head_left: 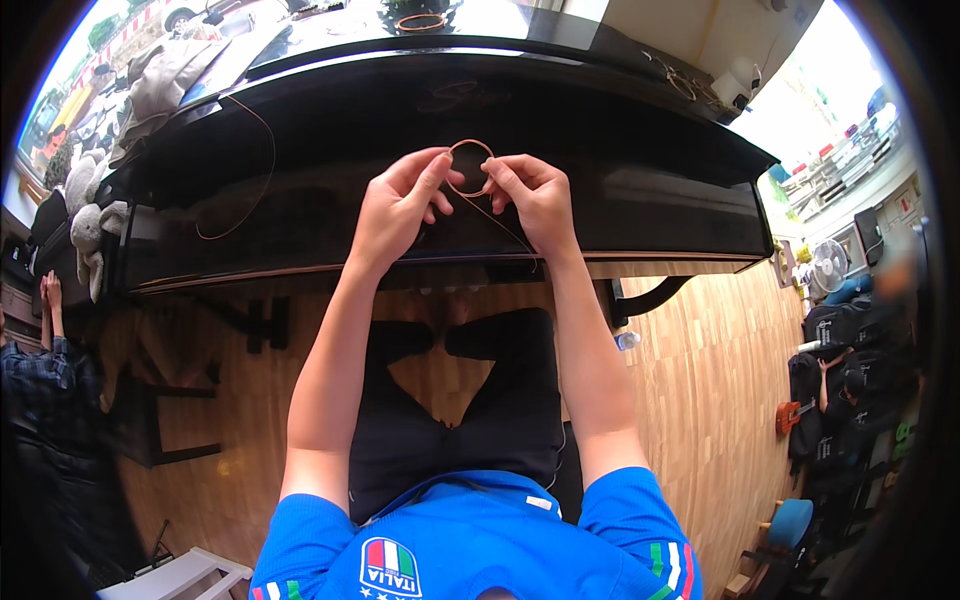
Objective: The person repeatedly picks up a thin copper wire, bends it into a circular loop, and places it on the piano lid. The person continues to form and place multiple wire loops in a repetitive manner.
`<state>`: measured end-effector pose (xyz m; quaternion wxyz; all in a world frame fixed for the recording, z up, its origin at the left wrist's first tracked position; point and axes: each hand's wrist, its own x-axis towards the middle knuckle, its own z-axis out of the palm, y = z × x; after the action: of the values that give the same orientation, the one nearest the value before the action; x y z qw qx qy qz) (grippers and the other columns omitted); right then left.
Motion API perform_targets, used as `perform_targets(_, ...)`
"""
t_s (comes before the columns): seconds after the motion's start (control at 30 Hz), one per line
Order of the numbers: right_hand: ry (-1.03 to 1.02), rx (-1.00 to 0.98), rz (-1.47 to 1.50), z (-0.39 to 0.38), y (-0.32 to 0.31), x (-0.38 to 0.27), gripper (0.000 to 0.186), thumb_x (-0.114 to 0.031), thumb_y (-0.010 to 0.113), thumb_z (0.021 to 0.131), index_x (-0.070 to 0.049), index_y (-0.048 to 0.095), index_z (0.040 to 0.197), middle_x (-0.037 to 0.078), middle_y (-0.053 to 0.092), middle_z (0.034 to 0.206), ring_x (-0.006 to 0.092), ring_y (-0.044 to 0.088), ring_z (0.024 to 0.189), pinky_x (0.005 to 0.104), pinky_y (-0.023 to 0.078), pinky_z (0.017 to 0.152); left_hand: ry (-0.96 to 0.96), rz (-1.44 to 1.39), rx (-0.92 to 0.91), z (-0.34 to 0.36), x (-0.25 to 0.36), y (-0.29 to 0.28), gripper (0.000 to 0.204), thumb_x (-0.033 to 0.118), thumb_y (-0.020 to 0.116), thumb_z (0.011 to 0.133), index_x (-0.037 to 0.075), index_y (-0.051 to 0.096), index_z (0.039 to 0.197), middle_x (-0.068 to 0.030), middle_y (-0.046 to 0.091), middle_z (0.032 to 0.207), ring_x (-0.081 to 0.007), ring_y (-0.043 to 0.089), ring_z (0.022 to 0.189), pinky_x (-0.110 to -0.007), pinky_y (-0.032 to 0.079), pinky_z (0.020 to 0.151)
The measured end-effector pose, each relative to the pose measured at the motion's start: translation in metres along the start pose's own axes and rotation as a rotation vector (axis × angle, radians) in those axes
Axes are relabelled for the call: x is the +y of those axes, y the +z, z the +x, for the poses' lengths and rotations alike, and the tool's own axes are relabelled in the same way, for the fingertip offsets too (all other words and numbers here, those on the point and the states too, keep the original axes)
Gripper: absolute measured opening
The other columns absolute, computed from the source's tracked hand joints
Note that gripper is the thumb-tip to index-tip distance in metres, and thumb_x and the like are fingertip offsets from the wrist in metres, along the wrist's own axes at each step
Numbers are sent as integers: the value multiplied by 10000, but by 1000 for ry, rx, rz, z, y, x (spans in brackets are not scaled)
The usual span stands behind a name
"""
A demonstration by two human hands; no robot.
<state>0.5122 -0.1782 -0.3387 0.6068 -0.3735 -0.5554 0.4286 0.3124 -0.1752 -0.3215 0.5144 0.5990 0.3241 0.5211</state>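
A person's left hand and right hand pinch a small coiled copper wire loop between them, fingers clamped on its opposite sides. It hangs above a closed black piano; wire tails trail below.

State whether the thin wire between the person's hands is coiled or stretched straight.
Coiled: the wire forms a small loop pinched by left hand and right hand.

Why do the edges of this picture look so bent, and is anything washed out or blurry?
Head view: the fisheye lens bows the black piano lid toward the dark round rim; daylight blows out the window at upper right; both hands and the thin wire loop stay sharp, while the right edge blurs.
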Motion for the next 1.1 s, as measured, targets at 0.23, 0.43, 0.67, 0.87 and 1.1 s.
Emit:
perform_targets(0.23,29,-114,-58,-2,1,-3,193,-174,701,963,0,760,1024,59,733,817,79,632,661,217,521,628,19,-159,83,8,-17,-8,276,227,576,1051,-2,705,1137,-48,684,849,-95,638,685,-239,527,642)
perform_targets(0.43,128,-308,-263,-13,6,-26,225,-207,745,928,-2,773,1018,51,739,861,85,644,744,239,536,678,-10,-369,156,8,-17,-14,312,250,586,1044,-22,678,1166,-50,671,831,-120,654,693,-258,538,661)
perform_targets(0.67,-288,-247,-981,-34,6,-55,142,-201,786,852,-100,798,951,79,535,626,237,605,704,372,489,752,0,-370,188,7,-17,-17,308,246,592,1044,-27,690,1146,-37,653,801,-93,583,646,-236,475,611)
perform_targets(0.87,-306,34,-1001,-25,12,-58,163,-120,717,881,-72,785,1021,125,725,860,208,697,762,309,526,749,14,-292,159,7,-19,-18,304,254,596,1042,-13,705,1137,-19,642,768,-78,568,638,-226,458,601)
perform_targets(1.1,36,130,3,3,13,-22,324,-123,609,1012,16,615,1304,114,742,1006,137,699,840,246,534,707,41,-178,111,6,-19,-15,285,248,611,1034,6,720,1138,-1,630,749,-62,565,636,-215,468,595)
